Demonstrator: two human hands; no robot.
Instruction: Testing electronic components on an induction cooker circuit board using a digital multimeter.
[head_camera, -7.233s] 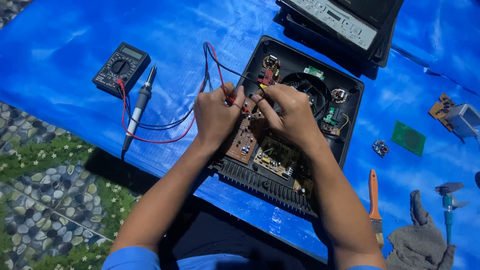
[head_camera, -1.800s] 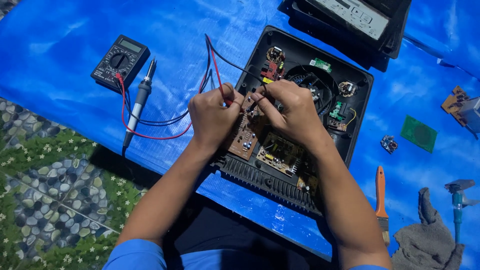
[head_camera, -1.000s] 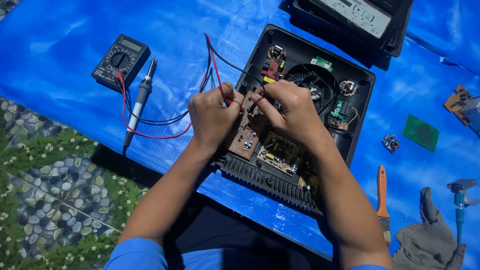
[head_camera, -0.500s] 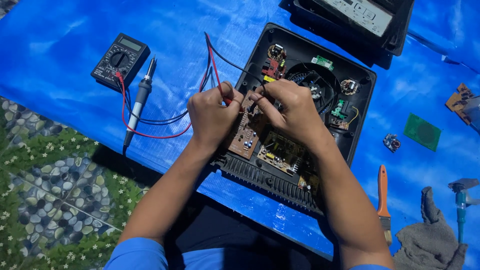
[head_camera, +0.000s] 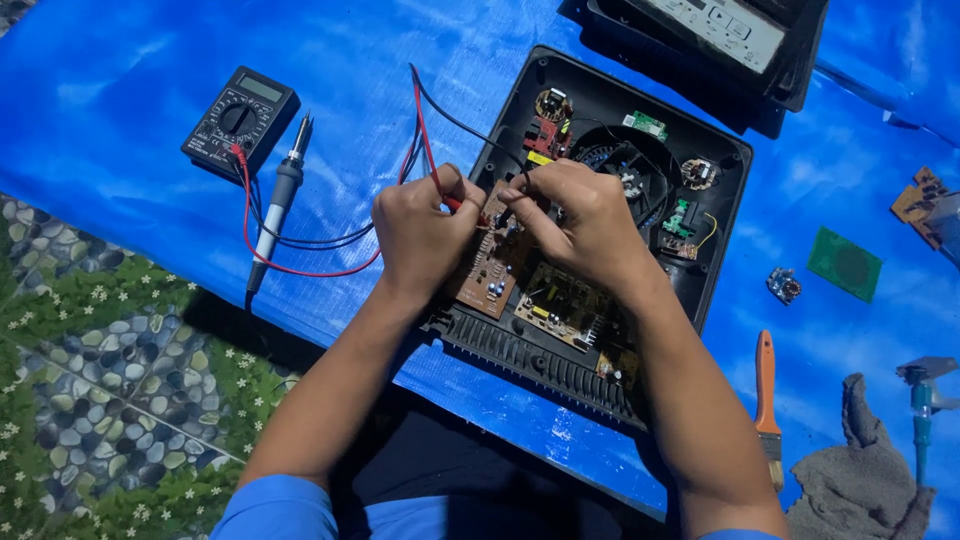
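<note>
Head view, left hand fingers pinching red probe, right hand fingers pinching black probe, both on brown circuit board, multimeter apart.

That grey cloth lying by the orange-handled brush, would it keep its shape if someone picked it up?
Probably not. The grey cloth lies crumpled in soft folds on the blue sheet, so it would likely droop and hang limp. It looks light for its size and unlikely to roll or slide. Lying right beside the brush, it might drag against it when lifted.
</note>
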